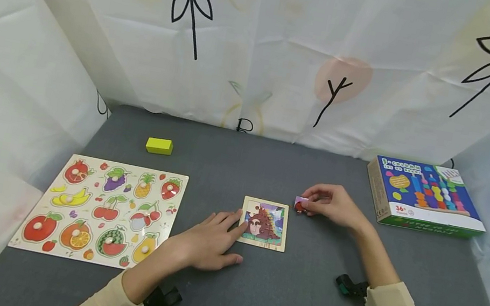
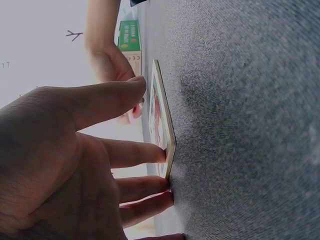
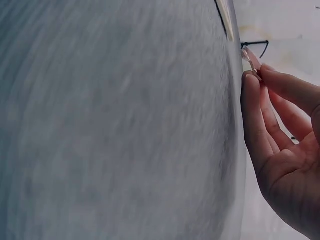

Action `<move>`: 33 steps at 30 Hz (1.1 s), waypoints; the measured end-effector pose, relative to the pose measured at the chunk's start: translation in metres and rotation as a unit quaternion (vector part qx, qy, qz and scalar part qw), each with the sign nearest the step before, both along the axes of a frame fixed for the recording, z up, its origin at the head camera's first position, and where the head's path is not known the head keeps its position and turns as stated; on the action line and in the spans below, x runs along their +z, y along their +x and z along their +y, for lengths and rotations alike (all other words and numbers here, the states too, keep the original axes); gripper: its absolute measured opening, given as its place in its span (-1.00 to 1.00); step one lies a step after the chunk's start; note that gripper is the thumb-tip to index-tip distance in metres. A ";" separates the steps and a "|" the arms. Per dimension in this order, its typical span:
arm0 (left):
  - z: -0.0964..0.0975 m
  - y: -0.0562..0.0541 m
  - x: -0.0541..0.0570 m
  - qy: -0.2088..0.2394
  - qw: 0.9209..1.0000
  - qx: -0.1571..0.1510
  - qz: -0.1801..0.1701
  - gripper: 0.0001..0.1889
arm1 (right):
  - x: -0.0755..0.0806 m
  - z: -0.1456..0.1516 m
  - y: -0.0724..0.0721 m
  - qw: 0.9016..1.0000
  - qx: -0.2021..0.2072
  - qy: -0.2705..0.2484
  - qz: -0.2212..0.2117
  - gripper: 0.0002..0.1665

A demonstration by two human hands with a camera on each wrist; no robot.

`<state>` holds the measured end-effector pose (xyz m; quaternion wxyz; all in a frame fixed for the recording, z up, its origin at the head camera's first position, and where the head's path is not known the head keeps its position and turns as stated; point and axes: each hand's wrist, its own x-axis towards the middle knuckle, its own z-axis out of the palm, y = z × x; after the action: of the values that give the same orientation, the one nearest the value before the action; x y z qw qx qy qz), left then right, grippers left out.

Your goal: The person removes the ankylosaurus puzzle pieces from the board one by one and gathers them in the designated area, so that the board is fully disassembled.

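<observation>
A small square jigsaw puzzle (image 1: 283, 241) with a light wooden rim lies flat on the grey table, showing a reddish-brown spiky animal on a colourful background. My left hand (image 1: 209, 242) touches its left edge with fingertips, its fingers fairly straight and thumb spread on the near side. In the left wrist view, one finger rests on the puzzle tray (image 2: 170, 157). To the right of the puzzle, my right hand (image 1: 333, 204) pinches a small purple and red puzzle piece (image 1: 300, 204) between thumb and fingertips. The piece (image 3: 253, 64) is seen nearly edge-on in the right wrist view.
A fruit peg board (image 1: 163, 226) lies at left, partly behind the left forearm. Beyond it sits a yellow-green block (image 1: 159, 146). At the far right is a boxed bead toy (image 1: 429, 199). A patterned white curtain (image 1: 290, 35) encloses the table's back and sides.
</observation>
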<state>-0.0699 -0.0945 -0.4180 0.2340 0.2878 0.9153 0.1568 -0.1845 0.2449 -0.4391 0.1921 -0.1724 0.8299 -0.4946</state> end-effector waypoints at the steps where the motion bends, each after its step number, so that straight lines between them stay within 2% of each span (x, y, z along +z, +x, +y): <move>1: 0.000 0.000 0.000 0.000 1.000 0.000 0.000 -0.20 | 0.000 0.003 0.000 1.000 0.001 0.003 -0.001 -0.75; 9: -0.001 0.001 -0.001 0.004 1.000 0.000 0.001 -0.20 | -0.003 0.008 0.002 1.000 0.006 0.007 -0.012 -0.73; 16: -0.001 0.000 -0.001 0.007 1.000 0.001 0.002 -0.21 | -0.004 0.007 0.001 1.000 0.011 0.017 -0.003 -0.73; 33: -0.001 0.000 -0.001 0.008 1.000 0.001 -0.001 -0.20 | 0.006 0.010 0.003 1.000 0.007 0.030 -0.006 -0.71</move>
<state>-0.0696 -0.0954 -0.4186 0.2326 0.2885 0.9140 0.1650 -0.1816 0.2548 -0.4334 0.2056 -0.1698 0.8417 -0.4694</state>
